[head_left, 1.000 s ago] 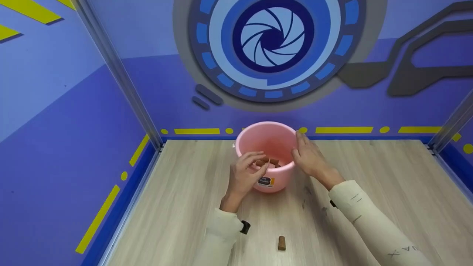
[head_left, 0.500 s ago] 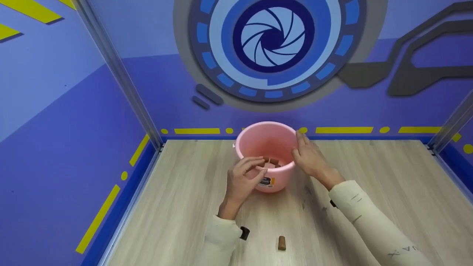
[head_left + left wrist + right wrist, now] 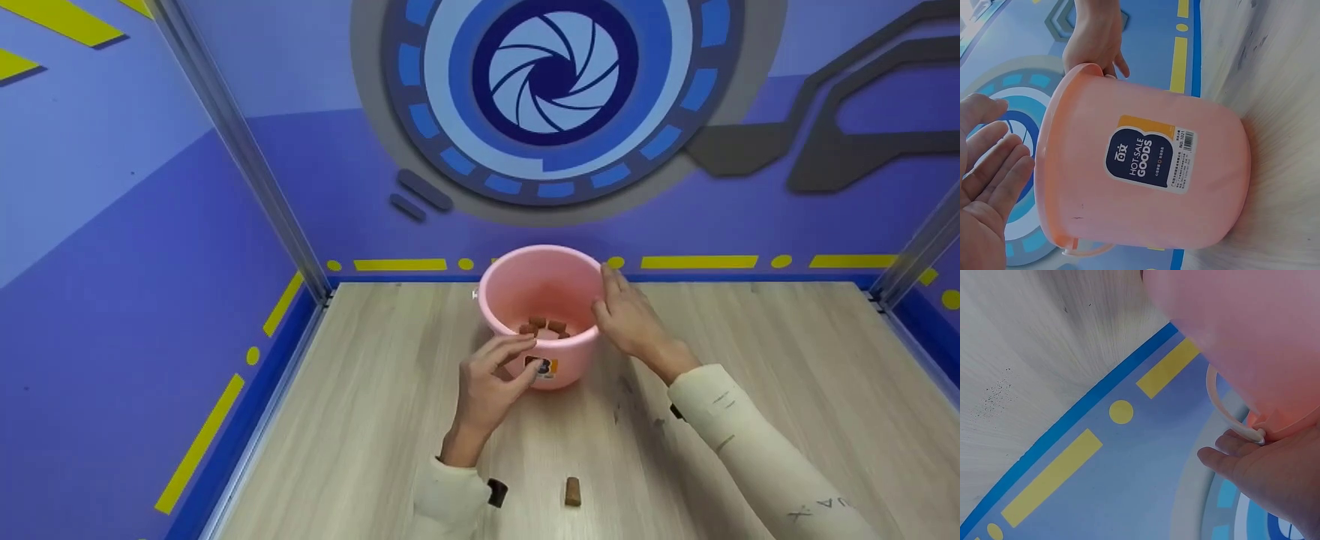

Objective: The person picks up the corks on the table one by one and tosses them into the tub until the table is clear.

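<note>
A pink bucket (image 3: 551,365) with a printed label (image 3: 1148,154) stands upright. Several small brown cork-like cylinders (image 3: 557,326) lie on its bottom. My left hand (image 3: 487,382) is at the near-left part of the rim, fingers and thumb spread apart with nothing between them. In the left wrist view its palm and fingers (image 3: 1002,183) show beside the rim. My right hand (image 3: 630,315) rests against the bucket's right rim, fingers extended. The right wrist view has it beside the pivot of the pale handle (image 3: 1221,402).
One more brown cylinder (image 3: 573,492) lies on the wooden tabletop (image 3: 360,435), nearer to me than the bucket. Blue printed panels (image 3: 420,150) rise behind and at both sides, with metal corner posts (image 3: 259,172).
My left hand has drawn back from over the bucket's opening toward me, its thumb and fingers parting. More of the brown cylinders inside now show. The right hand and bucket stay in place.
</note>
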